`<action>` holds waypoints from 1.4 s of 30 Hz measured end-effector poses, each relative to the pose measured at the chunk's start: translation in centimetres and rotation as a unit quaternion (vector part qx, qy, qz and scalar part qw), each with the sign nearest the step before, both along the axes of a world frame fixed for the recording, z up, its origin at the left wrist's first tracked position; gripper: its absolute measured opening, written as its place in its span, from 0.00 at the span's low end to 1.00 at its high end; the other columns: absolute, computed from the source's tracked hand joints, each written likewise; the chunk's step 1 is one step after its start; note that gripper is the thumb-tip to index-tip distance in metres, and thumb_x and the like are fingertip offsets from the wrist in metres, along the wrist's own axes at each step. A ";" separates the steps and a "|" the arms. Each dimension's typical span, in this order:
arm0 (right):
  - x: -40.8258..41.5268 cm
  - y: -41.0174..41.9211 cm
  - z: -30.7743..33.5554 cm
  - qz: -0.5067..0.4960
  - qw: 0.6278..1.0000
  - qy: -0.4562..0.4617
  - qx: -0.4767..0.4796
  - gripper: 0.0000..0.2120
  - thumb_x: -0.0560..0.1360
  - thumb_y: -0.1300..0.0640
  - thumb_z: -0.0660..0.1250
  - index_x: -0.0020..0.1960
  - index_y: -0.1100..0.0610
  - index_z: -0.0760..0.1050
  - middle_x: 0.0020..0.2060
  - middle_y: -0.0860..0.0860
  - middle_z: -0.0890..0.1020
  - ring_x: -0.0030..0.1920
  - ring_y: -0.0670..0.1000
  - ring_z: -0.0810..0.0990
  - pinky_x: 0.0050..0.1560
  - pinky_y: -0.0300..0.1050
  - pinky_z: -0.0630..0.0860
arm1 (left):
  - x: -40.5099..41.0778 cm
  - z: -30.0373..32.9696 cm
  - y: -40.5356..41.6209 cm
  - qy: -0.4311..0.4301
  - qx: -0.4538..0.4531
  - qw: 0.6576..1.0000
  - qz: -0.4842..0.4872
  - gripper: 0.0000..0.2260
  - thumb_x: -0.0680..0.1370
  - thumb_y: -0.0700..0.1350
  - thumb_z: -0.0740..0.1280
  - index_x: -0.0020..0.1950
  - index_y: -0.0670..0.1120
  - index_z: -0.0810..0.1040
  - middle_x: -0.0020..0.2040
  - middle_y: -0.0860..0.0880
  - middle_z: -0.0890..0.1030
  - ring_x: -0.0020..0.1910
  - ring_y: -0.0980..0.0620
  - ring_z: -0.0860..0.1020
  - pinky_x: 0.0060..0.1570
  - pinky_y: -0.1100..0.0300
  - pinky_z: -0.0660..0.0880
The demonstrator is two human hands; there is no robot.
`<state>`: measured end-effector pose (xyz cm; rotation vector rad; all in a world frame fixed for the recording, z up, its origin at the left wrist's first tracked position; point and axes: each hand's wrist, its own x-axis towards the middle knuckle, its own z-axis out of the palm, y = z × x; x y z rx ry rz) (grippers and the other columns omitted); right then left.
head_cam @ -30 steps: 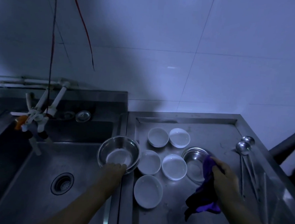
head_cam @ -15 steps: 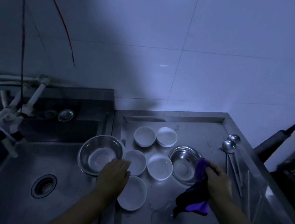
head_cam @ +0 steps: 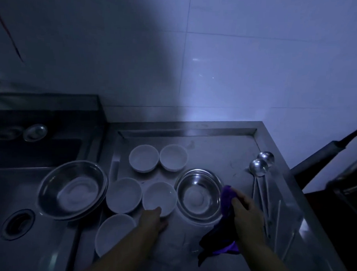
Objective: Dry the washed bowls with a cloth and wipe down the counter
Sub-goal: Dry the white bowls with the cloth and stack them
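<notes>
The room is dim. Low in the middle of the frame, the left hand (head_cam: 153, 217) reaches to the near rim of a white bowl (head_cam: 159, 198), fingers touching its edge; how firmly it grips I cannot tell. To the lower right, the right hand (head_cam: 246, 215) is closed around a bunched purple cloth (head_cam: 225, 201), whose top end lies against the right rim of a small steel bowl (head_cam: 198, 194) while the rest hangs down below the wrist. Four more white bowls sit on the steel surface (head_cam: 214, 143): two (head_cam: 144, 158) (head_cam: 173, 157) side by side above, one (head_cam: 123, 195) just left of the touched bowl, one (head_cam: 113, 234) at lower left beside the forearm. A large steel bowl (head_cam: 72, 189) rests at the left, over the sink's edge. Two ladles (head_cam: 259, 167) lie along the surface's right side.
</notes>
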<state>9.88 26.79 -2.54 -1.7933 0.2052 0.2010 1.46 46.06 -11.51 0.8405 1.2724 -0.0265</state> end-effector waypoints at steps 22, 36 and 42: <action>5.0 -1.2 2.9 0.150 0.987 -0.008 0.066 0.14 0.76 0.65 0.65 0.44 0.46 0.80 0.41 0.45 0.83 0.39 0.42 0.79 0.38 0.32 0.74 | -4.2 10.0 -3.0 -0.035 0.455 0.877 -0.149 0.18 0.65 0.44 0.77 0.46 0.54 0.71 0.42 0.53 0.79 0.36 0.61 0.78 0.28 0.69 0.72; 1.7 -1.5 8.8 0.198 0.969 -0.114 0.090 0.08 0.76 0.62 0.65 0.48 0.50 0.69 0.47 0.52 0.77 0.43 0.49 0.77 0.37 0.44 0.74 | -6.9 19.1 -5.1 -0.006 0.721 0.640 -0.267 0.27 0.64 0.58 0.76 0.59 0.50 0.74 0.52 0.53 0.75 0.48 0.58 0.70 0.42 0.69 0.63; -1.1 -0.3 13.7 0.245 0.886 -0.383 0.089 0.11 0.74 0.62 0.67 0.45 0.45 0.71 0.46 0.47 0.76 0.45 0.49 0.76 0.43 0.46 0.76 | -6.7 22.7 -6.3 -0.109 0.612 0.771 -0.141 0.13 0.72 0.53 0.71 0.52 0.55 0.71 0.45 0.58 0.77 0.42 0.64 0.75 0.32 0.72 0.70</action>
